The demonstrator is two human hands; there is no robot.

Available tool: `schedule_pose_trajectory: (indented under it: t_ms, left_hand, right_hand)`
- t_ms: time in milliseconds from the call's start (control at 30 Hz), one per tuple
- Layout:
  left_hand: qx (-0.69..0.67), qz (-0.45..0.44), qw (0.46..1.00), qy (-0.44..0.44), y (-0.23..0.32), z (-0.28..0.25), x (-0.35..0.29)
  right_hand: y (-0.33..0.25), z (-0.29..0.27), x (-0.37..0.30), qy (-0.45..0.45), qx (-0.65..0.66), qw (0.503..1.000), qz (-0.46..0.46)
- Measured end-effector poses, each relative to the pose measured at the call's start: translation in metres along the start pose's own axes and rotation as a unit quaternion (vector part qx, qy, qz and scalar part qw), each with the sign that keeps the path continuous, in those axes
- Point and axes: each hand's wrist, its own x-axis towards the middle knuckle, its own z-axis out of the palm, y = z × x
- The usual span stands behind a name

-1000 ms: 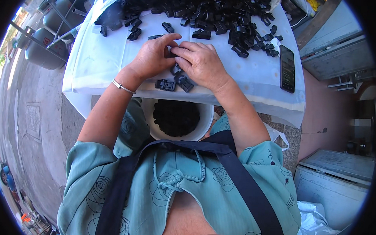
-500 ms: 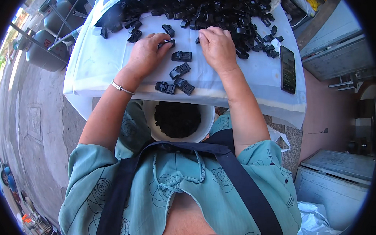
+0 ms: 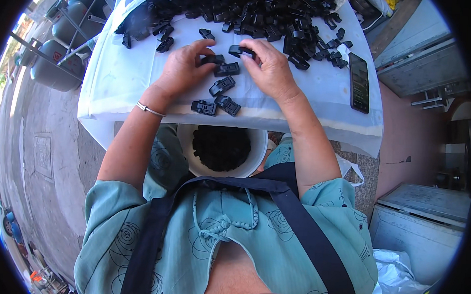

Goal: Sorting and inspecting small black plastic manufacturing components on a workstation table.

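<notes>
Your left hand pinches a small black plastic clip between thumb and fingertips, just above the white cloth. Your right hand grips a second black piece at its fingertips, held close beside the first, the two nearly touching. Directly under both hands an assembled buckle lies on the cloth, with three more nearer you. A heap of loose black parts spreads beyond your fingers. A white bucket of buckles sits below the table edge; a phone lies to your right.
</notes>
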Motion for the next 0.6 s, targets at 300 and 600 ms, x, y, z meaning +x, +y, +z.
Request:
schedule_pose_trajectory:
  t_ms: [300,600]
  left_hand:
    - [-0.115,-0.006,0.992,-0.045,0.011,0.01,-0.006]
    - [-0.08,0.016,0.994,-0.074,0.008,0.006,0.001]
  right_hand:
    - [-0.012,0.006,-0.008,-0.055,-0.01,0.986,-0.158]
    - [-0.004,0.007,-0.005,-0.075,0.028,0.991,-0.111]
